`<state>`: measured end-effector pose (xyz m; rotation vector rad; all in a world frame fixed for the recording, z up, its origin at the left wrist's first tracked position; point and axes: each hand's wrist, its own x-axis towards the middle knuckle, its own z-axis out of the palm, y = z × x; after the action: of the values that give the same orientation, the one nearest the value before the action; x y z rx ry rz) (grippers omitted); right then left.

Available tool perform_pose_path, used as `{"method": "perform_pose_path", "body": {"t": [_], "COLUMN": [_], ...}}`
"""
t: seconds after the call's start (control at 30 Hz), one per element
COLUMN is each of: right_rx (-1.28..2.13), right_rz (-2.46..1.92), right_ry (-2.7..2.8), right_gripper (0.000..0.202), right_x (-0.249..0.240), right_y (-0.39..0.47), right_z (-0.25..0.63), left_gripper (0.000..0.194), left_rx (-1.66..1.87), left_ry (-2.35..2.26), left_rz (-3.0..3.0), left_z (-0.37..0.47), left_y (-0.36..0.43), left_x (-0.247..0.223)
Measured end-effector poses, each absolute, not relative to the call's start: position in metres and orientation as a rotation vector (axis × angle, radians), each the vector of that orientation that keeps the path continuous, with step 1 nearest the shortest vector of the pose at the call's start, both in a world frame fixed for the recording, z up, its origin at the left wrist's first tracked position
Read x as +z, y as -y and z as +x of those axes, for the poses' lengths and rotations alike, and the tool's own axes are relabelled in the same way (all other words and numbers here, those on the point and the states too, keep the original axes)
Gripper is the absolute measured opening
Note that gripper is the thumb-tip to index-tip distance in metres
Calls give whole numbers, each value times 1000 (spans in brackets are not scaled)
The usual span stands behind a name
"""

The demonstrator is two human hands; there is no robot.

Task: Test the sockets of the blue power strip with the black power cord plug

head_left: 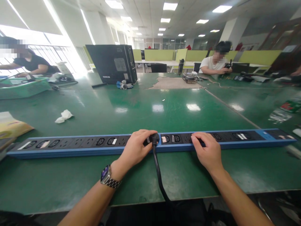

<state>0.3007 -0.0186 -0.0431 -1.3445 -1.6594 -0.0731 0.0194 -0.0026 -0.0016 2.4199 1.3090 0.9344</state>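
Left hand point(135, 147) pinches the black plug point(154, 138) at a socket mid-way along the power strip point(77, 147); right hand point(207, 150) rests flat, empty, steadying it—a skewed push could jam the plug.

Power strip point(150, 142) across table point(141, 110)

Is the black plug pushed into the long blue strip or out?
In. The black plug sits in a socket of the long blue power strip, left hand on it, cord hanging down.
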Motion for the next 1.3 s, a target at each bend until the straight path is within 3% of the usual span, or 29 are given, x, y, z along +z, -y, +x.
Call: {"method": "perform_pose_path", "body": {"t": [0.17,0.27,0.37,0.47,0.53,0.67,0.77,1.0,1.3], "right_rx": [120,453,617,447,333,235,161,-99,-102], "right_rz": [-1374,-1357,-1358,-1553,-1678,-1834,-1887,-2064,-2138], "right_ry": [1531,1456,1623,1760,1824,1951,2032,2315,2307], "right_gripper": [23,35,52,40,36,38,37,37,38], "right_x": [-27,10,48,60,53,35,35,52,53], "right_y": [23,37,51,48,39,19,14,15,18], "right_z": [296,283,271,274,283,297,295,278,276], "left_gripper": [30,56,71,78,74,38,21,27,24], "left_rx": [1102,1387,1287,1139,1089,1054,1019,944,960], "left_ry": [-1248,-1182,-993,-930,-1014,-1215,-1275,-1352,-1380], "left_rz": [2379,2267,2417,2467,2475,2485,2504,2603,2627], "left_z": [26,52,83,96,90,63,45,31,32], "left_y": [6,13,15,10,6,1,3,9,11], "left_x": [7,28,49,53,46,19,1,-12,-15]}}
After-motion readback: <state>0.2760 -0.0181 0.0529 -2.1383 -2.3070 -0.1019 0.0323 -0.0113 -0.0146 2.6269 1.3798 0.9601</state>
